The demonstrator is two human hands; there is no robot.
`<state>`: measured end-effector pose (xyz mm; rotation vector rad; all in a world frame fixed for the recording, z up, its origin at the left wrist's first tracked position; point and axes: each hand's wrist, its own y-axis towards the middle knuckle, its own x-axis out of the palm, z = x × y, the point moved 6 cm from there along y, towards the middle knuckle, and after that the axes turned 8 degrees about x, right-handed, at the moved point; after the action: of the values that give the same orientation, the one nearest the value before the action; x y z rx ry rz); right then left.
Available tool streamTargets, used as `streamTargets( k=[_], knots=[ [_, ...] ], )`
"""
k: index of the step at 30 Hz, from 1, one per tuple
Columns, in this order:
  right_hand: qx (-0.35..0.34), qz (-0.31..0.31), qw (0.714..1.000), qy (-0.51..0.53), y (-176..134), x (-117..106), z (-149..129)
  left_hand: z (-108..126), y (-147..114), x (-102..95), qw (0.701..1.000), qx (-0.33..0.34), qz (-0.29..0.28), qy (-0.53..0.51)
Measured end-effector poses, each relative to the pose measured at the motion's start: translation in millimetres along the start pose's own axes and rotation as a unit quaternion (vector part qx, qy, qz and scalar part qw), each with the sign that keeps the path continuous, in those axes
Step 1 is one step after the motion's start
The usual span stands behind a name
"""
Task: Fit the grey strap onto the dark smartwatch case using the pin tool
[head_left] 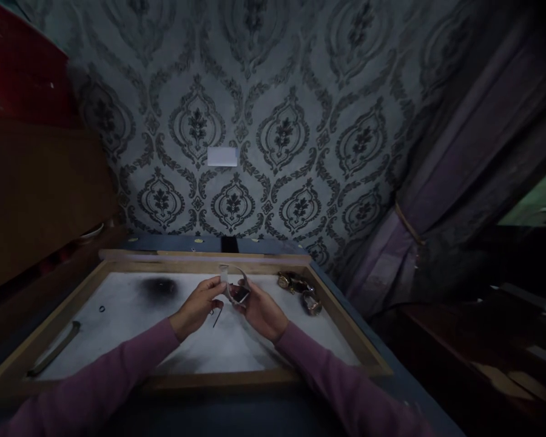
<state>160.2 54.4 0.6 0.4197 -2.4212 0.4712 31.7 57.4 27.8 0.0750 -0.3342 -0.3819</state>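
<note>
A wristwatch with a dark square face and a pale strap [224,276] is held between both hands above a white-floored wooden tray. My left hand [199,306] pinches the strap on one side. A thin dark strip or tool [217,317] hangs at that hand's lower fingers; its kind I cannot make out. My right hand [264,309] is closed around the other side of the watch, by its case. At the tray's right end lie several watches, a gold-toned one [283,280] and a larger one [312,303] among them.
The raised wooden frame of the tray [346,312] surrounds the work surface. Inside at left lie a dark curved strap [57,350] and a small black ring [102,309]. A dark smudge [159,286] marks the back. A patterned wall stands behind; a purple curtain [386,249] hangs right.
</note>
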Motion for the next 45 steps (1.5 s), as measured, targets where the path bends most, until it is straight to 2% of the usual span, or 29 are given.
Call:
streamTargets(
  k=[7, 15, 20, 26, 38, 45],
  knots=[
    [-0.058, 0.006, 0.989, -0.135, 1.3, -3.5, -15.3, 4.1, -0.8, -4.9, 0.997, -0.041, -0.067, 0.003],
    [-0.032, -0.031, 0.974, -0.222, 8.2, -2.3, -16.2, -3.4, 2.0, -17.6, 0.994, -0.064, -0.082, 0.034],
    [0.016, -0.061, 0.971, -0.229, 11.7, -2.9, -10.3, -5.1, 2.9, -17.4, 0.991, -0.072, -0.101, 0.042],
    [0.037, -0.073, 0.971, -0.223, 9.9, -1.6, -8.6, -8.2, 1.9, -15.8, 0.989, -0.073, -0.116, 0.055],
    [0.031, -0.086, 0.975, -0.203, 2.1, 6.6, -14.4, -5.9, 3.3, -19.0, 0.987, -0.065, -0.119, 0.082],
    [0.031, -0.101, 0.967, -0.23, 0.8, 9.1, -10.8, -7.9, -1.0, -15.6, 0.983, -0.068, -0.14, 0.101]
  ],
)
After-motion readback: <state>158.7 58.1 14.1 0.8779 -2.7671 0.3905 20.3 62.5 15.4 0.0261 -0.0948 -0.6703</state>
